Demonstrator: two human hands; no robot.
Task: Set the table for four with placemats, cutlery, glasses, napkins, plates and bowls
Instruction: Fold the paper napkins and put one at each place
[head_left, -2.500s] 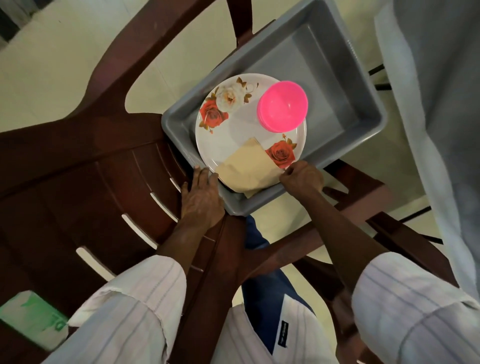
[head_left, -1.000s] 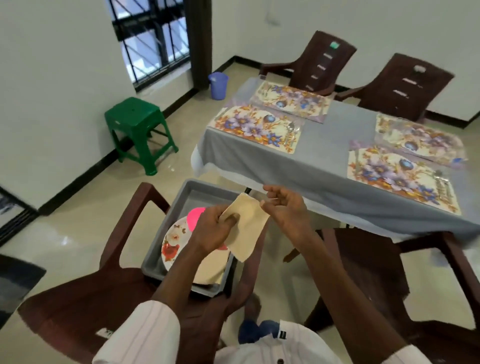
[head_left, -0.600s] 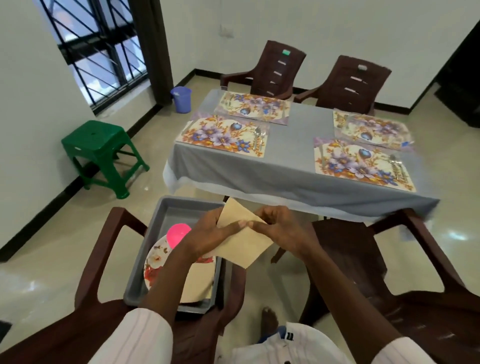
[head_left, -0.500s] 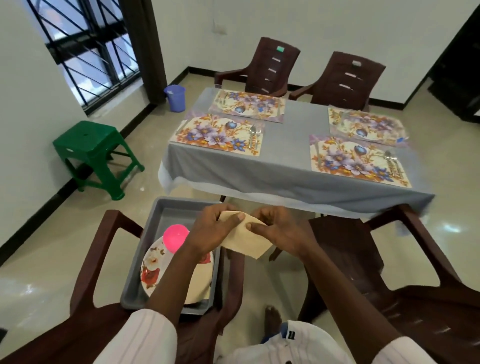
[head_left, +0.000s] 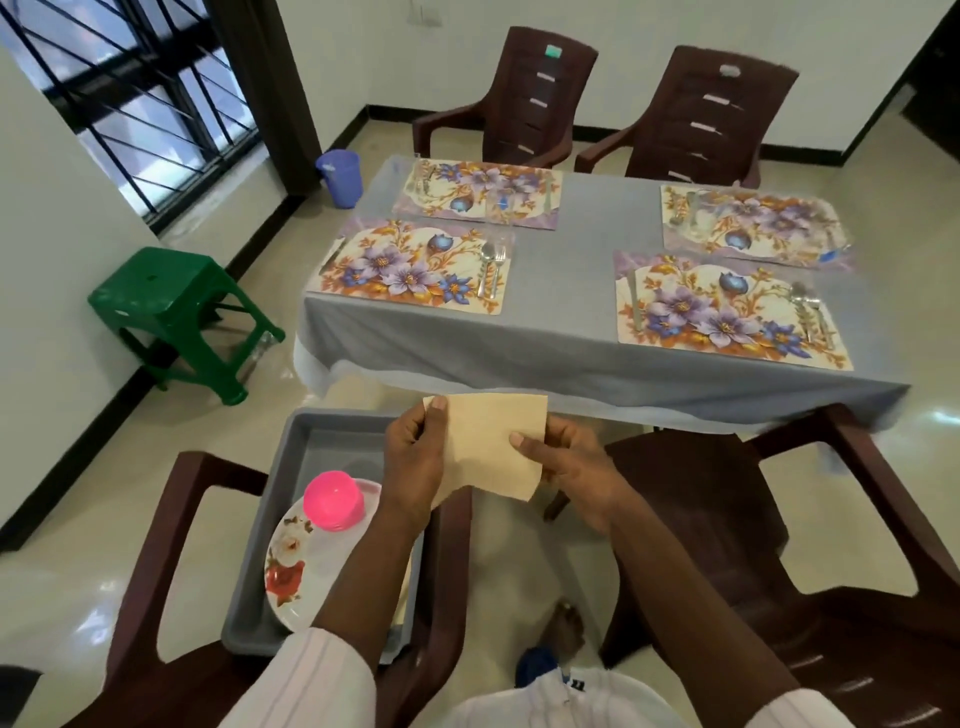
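Before the grey-clothed table (head_left: 571, 332), left hand (head_left: 415, 457) and right hand (head_left: 571, 467) pinch a square beige napkin (head_left: 493, 447).

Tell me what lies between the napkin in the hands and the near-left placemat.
Nothing visible does. The left hand and right hand hold the napkin in the air just short of the table; the gap to the near-left placemat is open. A spoon and fork lie along that mat's right side.

I read this as a home dining room: cloth-covered table (head_left: 563, 312) laid with four floral placemats (head_left: 400, 267), brown plastic armchairs (head_left: 524, 98) round it, green plastic stool (head_left: 166, 291) by the wall, barred window (head_left: 140, 98), glossy floor (head_left: 67, 551).
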